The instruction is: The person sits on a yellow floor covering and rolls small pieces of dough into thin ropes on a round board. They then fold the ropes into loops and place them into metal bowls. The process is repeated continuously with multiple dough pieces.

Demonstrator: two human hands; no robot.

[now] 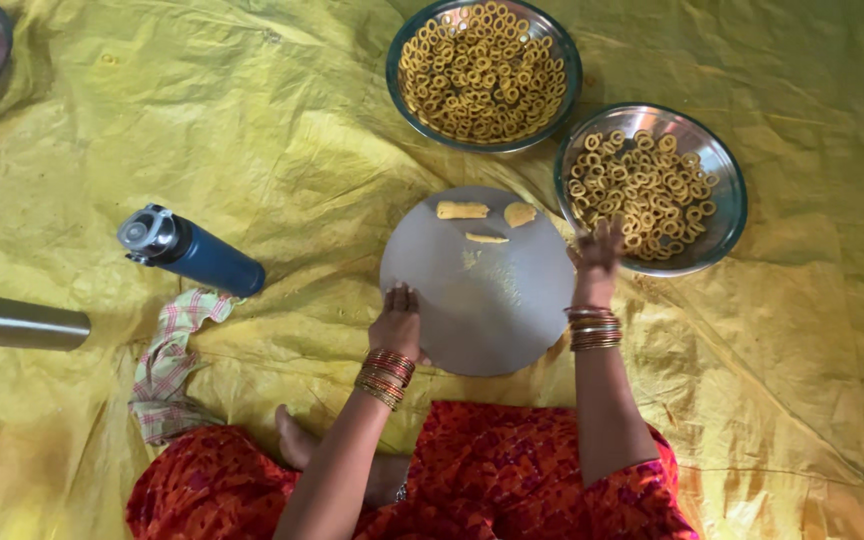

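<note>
- My left hand (397,318) has its grip closed over the left rim of the round grey board (479,283), fingers curled onto the top face; my right hand (600,250) has its fingers spread apart, clamped on nothing, hovering at the board's right edge against the near rim of the nearer steel bowl (650,188).
- The board lies flat on the yellow sheet (282,130) just ahead of my knees, about midway across it.
- Three pale dough pieces (463,210) sit along the board's far edge, with a smear of crumbs nearer its middle.
- I judge the board stiff and smooth, likely to slide on the crinkled plastic sheet; the rim is the place to take it, one hand each side.
- I judge the dough soft and easily squashed, best pinched lightly at its ends.
- The nearer bowl, at the board's far right, holds a loose layer of dough rings (642,185); the second steel bowl (484,72), near the sheet's far edge, is heaped fuller. The rings look light and fragile.
- A blue bottle with a grey cap (190,250) lies on its side to the left; no label on it is legible to me.
- A checked cloth (174,355) lies crumpled just below it, and a steel cylinder (17,320) pokes in from the left edge.
</note>
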